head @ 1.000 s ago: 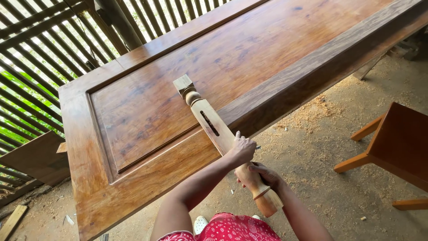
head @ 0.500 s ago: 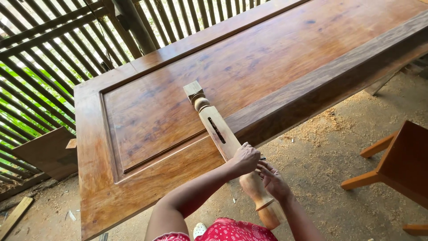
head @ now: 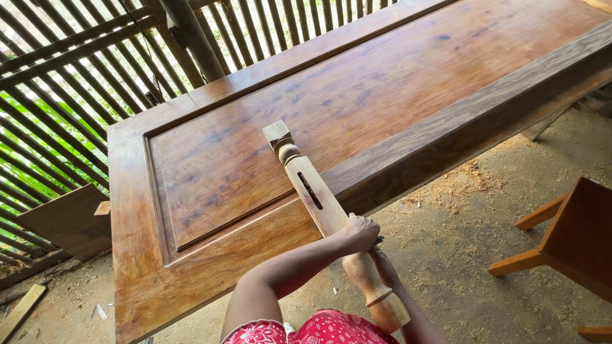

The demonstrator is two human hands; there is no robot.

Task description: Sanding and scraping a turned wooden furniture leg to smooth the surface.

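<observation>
A pale turned wooden post (head: 312,191) with a square end and a dark slot lies slanted on a large brown panelled door (head: 210,159). Its round lower end sticks out past the door's near edge toward me. My left hand (head: 358,233) grips the post from above where it leaves the door. My right hand (head: 384,266) holds the turned part from the far side and is mostly hidden behind it. My red patterned clothing shows at the bottom.
The door lies flat and fills most of the view. An orange-brown wooden stool (head: 574,245) stands at the right. Sawdust covers the dirt floor (head: 459,191). A slatted wooden wall (head: 70,83) runs along the left and back, with a board (head: 67,220) leaning below it.
The view has drifted slightly, so the door and post sit a little lower right in frame. Both hands keep their hold on the post, which stays on the door.
</observation>
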